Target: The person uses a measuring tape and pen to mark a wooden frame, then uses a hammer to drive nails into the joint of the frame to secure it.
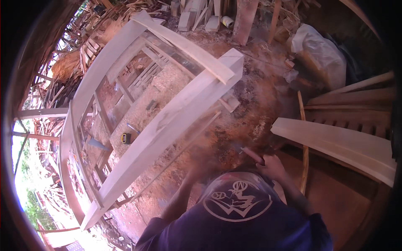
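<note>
My right hand [272,166] is closed around a short reddish-brown tool handle [253,155], close to my body. At its far end a small greyish tip shows, too blurred to name the tool. My left hand [196,170] hangs near my waist, smeared and dim, so its fingers cannot be made out. Ahead and to the left is a large pale wooden frame [161,125] of long beams and crosspieces. Its nearest beam runs diagonally past my left arm. A yellow and black tape measure [125,138] lies among the crosspieces, beyond that beam.
A wide pale board [335,144] juts in from the right, by a thin upright stick [304,163]. Farther off stand a whitish plastic sack [320,54] and a wooden post [245,21]. Scrap wood [58,90] is heaped at the left, and reddish dirt [251,113] covers the ground.
</note>
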### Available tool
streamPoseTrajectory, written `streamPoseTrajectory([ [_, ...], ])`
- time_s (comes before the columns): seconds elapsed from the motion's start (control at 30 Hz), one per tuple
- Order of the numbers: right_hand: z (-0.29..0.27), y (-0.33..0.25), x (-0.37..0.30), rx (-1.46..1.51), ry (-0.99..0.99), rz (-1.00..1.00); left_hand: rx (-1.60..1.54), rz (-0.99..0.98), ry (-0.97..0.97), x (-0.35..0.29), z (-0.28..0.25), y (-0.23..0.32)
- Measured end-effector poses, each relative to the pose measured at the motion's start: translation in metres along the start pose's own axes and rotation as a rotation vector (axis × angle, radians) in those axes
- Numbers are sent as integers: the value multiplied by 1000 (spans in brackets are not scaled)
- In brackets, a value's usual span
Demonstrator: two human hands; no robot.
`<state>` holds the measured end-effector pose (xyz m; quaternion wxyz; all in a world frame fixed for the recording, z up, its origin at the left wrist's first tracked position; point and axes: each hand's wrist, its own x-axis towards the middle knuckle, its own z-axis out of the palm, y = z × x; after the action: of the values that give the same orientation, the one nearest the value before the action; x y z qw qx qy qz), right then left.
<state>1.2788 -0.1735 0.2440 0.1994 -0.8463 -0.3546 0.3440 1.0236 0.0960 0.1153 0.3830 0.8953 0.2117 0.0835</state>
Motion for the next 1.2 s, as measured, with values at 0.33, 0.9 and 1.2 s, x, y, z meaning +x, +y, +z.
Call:
streamPoseTrajectory([
  [0.33, -136, 118, 84, 362, 451, 39, -361, -38, -204, 214, 22, 224],
  [0.9, -357, 42, 396, 418, -147, 118, -656, 45, 333, 442, -69, 284],
  [1.2, -371, -73, 572, 199, -722, -318, -154, -490, 1469, 443, -88, 315],
])
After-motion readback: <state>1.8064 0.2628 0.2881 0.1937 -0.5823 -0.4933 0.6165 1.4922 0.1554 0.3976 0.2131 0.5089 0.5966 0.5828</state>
